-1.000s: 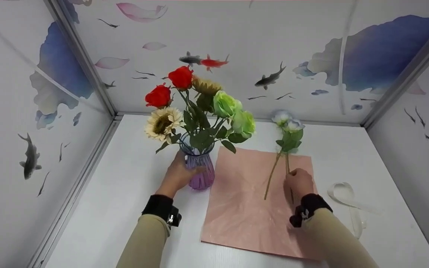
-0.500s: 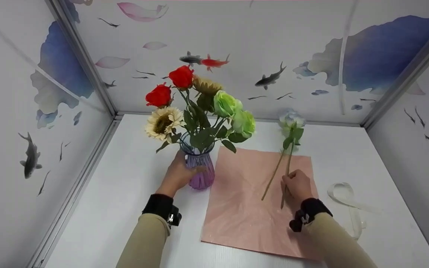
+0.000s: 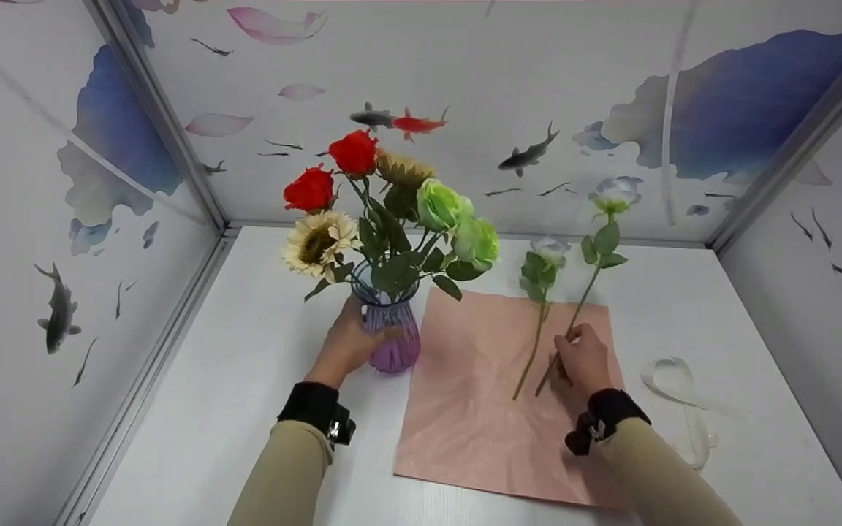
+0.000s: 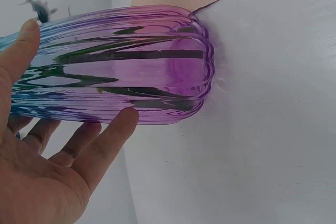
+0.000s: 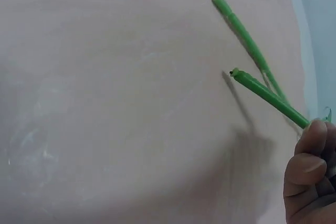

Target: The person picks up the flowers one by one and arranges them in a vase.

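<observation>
My left hand (image 3: 351, 343) holds a ribbed glass vase (image 3: 394, 337), blue at the top and purple below, with thumb and fingers on opposite sides. In the left wrist view green stems show through the vase (image 4: 157, 72). Red roses (image 3: 309, 188), cream sunflowers (image 3: 319, 242) and green roses (image 3: 476, 242) stand in it. My right hand (image 3: 586, 359) pinches the stem of a pale white-blue flower (image 3: 615, 196), lifted above the pink paper (image 3: 476, 416). In the right wrist view that stem's cut end (image 5: 265, 95) sticks out past my fingertips. A second pale flower (image 3: 550, 250) lies on the paper to its left.
A loose loop of whitish ribbon (image 3: 673, 380) lies on the white table (image 3: 194, 409) right of the paper. White walls printed with fish and lotus leaves (image 3: 757, 102) enclose the back and both sides.
The flower in my right hand has swung its head up and to the right, away from the other flower, which now lies slightly further left. My left hand and the vase stay in place.
</observation>
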### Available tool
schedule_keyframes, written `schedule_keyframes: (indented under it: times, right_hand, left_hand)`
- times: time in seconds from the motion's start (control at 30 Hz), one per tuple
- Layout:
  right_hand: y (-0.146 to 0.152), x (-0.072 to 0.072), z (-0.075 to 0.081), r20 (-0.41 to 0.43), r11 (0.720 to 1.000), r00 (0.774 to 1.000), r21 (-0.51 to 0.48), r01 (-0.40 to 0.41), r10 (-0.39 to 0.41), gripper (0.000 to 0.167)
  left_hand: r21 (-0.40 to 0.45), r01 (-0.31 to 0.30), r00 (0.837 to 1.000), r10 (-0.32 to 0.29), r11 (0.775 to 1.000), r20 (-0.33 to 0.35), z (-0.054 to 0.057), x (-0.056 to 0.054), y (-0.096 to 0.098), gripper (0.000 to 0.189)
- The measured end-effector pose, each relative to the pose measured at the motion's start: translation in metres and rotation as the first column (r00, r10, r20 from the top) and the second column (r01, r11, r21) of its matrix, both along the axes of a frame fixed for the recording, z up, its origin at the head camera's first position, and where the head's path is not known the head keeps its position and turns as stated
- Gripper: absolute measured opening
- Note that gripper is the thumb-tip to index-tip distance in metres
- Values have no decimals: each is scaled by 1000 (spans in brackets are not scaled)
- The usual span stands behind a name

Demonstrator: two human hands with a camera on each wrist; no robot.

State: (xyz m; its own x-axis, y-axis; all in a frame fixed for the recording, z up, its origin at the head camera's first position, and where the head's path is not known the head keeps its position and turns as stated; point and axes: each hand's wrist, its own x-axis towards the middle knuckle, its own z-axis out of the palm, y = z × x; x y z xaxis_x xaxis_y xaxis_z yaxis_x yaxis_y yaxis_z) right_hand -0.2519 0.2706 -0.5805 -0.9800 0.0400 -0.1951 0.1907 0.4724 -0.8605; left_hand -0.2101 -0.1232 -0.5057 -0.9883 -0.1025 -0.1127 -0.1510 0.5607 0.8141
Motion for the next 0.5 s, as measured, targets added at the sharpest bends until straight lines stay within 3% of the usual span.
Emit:
schedule_keyframes:
  times: [0.27, 0.5]
  right_hand:
    - [-14, -1, 16, -47, 986, 999, -165, -9, 1, 20]
    - [-26, 0, 26, -103, 930, 992, -353, -101, 68, 29]
  left_hand:
    - [0, 12, 1000, -12, 1000, -17, 0, 1, -1, 107]
    - [-11, 12, 1000, -13, 1000, -26, 1, 1, -1, 105]
